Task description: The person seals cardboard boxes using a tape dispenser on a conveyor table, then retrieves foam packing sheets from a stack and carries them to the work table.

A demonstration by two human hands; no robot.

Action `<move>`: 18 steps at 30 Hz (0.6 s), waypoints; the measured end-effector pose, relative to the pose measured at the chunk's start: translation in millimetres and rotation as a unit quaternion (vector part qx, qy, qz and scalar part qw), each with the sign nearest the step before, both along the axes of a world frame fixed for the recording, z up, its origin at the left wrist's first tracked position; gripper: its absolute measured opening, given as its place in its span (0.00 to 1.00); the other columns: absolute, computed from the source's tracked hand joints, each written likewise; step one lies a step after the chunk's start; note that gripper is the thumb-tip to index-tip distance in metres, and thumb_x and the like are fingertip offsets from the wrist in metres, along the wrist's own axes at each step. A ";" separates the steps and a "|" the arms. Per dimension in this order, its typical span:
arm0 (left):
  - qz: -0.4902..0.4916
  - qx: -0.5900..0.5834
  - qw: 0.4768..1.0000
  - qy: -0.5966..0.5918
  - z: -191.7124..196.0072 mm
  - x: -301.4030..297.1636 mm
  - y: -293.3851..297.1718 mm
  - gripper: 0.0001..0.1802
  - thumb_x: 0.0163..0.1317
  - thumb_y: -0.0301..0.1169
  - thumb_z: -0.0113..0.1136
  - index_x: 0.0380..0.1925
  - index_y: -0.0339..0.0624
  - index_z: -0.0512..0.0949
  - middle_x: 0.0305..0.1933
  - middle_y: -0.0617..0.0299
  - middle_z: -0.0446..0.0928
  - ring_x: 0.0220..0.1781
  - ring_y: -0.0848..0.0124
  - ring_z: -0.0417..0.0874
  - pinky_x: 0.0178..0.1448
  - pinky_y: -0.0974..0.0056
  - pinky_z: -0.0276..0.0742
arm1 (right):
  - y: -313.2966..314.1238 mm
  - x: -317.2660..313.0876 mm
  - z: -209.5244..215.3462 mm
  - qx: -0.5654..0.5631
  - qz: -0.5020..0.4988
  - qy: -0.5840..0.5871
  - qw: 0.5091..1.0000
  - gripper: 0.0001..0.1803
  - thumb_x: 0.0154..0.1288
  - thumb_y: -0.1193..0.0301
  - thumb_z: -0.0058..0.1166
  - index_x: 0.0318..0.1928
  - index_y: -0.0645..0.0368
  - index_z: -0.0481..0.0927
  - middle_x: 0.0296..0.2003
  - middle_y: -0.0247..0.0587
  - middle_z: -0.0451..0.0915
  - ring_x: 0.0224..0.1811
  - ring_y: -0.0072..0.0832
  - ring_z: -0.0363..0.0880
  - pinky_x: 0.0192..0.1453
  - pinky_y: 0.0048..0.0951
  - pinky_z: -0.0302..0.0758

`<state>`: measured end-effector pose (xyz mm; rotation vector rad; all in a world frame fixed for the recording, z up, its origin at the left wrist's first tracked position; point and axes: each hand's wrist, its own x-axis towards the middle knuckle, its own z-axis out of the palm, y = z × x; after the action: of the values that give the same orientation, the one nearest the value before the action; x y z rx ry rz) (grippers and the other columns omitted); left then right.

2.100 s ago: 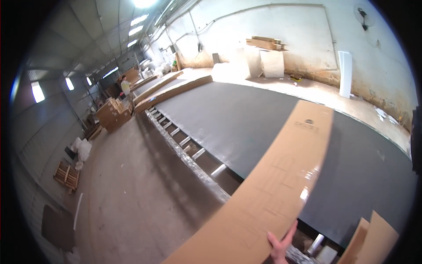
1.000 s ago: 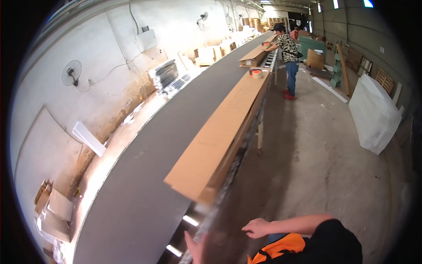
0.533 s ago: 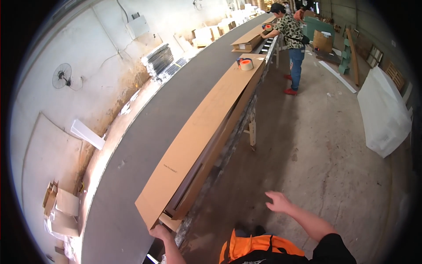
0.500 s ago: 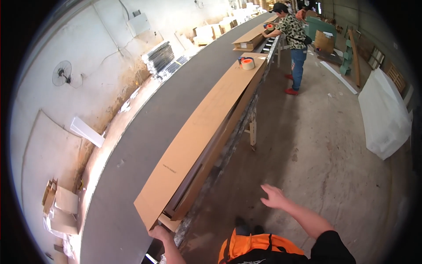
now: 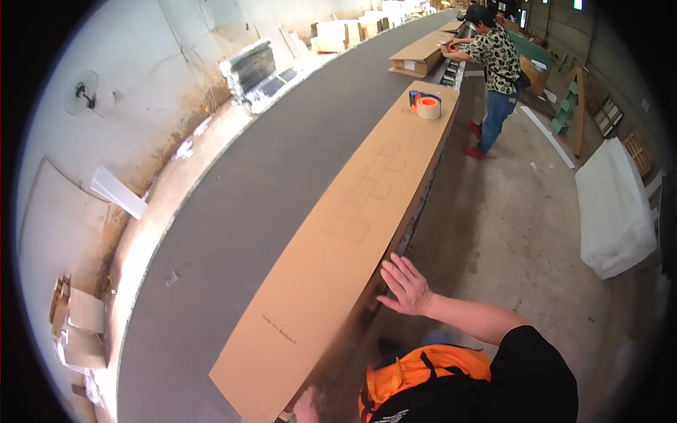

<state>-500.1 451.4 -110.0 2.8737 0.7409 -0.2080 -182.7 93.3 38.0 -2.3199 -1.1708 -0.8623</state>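
Observation:
A long brown cardboard box (image 5: 317,261) lies on the grey conveyor belt, its top flap covering the opening. My right hand (image 5: 407,285) is open, fingers stretched out at the long right edge of the box; whether it touches the cardboard I cannot tell. Low at the near end of the box is my left hand (image 5: 307,404), slightly blurred, with its fingers mostly hidden beside the corner. On the far end of the box rests a tape dispenser (image 5: 428,107) with a wide roll and an orange core.
A co-worker (image 5: 493,77) stands farther along the conveyor belt (image 5: 204,254), hands over another cardboard box (image 5: 421,56). Cartons (image 5: 84,328) are stacked beyond the belt's left edge. A white wrapped bundle (image 5: 613,208) stands on the floor at right.
The box's top flap has come down over the gap along its right side. My right hand has moved left to the box edge, and my left hand has shifted nearer and to the right.

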 end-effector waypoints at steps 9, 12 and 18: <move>0.010 0.037 0.999 0.029 102.7 53.3 -50.7 0.19 0.66 0.40 0.55 0.45 0.35 0.81 0.48 0.47 0.81 0.49 0.52 0.82 0.53 0.53 0.78 | -47.7 54.0 -8.3 -0.077 0.007 0.091 0.993 0.23 0.53 0.68 0.61 0.51 0.63 0.81 0.55 0.48 0.78 0.63 0.49 0.73 0.71 0.47 0.65; 0.013 0.079 0.996 0.024 101.7 62.8 -58.3 0.18 0.66 0.38 0.58 0.46 0.34 0.81 0.47 0.47 0.81 0.49 0.55 0.82 0.54 0.56 0.78 | -68.1 76.0 -31.6 -0.070 0.059 0.073 0.993 0.24 0.56 0.67 0.61 0.54 0.57 0.81 0.58 0.43 0.76 0.69 0.49 0.67 0.76 0.48 0.58; 0.118 0.125 0.962 0.214 141.6 166.5 -147.2 0.27 0.69 0.50 0.52 0.47 0.33 0.81 0.42 0.46 0.82 0.46 0.51 0.83 0.59 0.56 0.78 | -100.2 154.2 -10.6 -0.049 0.091 0.077 0.992 0.12 0.54 0.66 0.59 0.40 0.52 0.82 0.42 0.33 0.79 0.51 0.37 0.77 0.62 0.40 0.69</move>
<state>-333.6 304.2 31.5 2.9639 1.2596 -0.7708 -28.4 -6.9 27.4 -2.2658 -1.3579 -0.5636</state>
